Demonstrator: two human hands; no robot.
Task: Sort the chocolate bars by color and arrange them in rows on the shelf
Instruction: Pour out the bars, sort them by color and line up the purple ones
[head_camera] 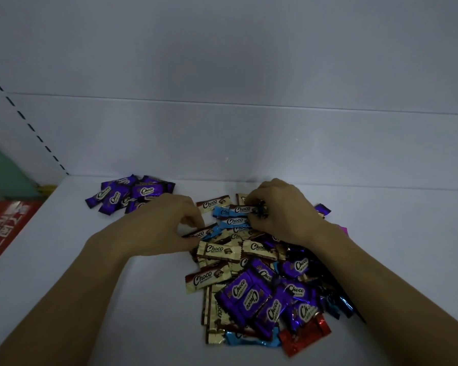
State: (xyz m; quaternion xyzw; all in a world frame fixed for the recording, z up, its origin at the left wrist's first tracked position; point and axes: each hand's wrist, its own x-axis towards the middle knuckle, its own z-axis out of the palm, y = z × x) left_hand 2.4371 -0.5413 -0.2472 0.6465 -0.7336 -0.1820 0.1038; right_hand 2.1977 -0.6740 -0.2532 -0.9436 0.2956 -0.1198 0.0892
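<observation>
Colour sorting was under way — purple bars (128, 194) lay grouped near the back-left corner of the shelf (143, 299), the mixed pile (249, 273) centre-right, the left hand (164, 225) pinching a brown bar (196, 233), the right hand (280, 207) gripping a dark wrapper (259, 211) — each likely needing lifting clear to its colour group.

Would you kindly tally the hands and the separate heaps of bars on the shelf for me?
Hands: 2, left hand pinching a bar, right hand gripping bars
Purple heap: 1
Mixed heap: 1
Total: 4
</observation>
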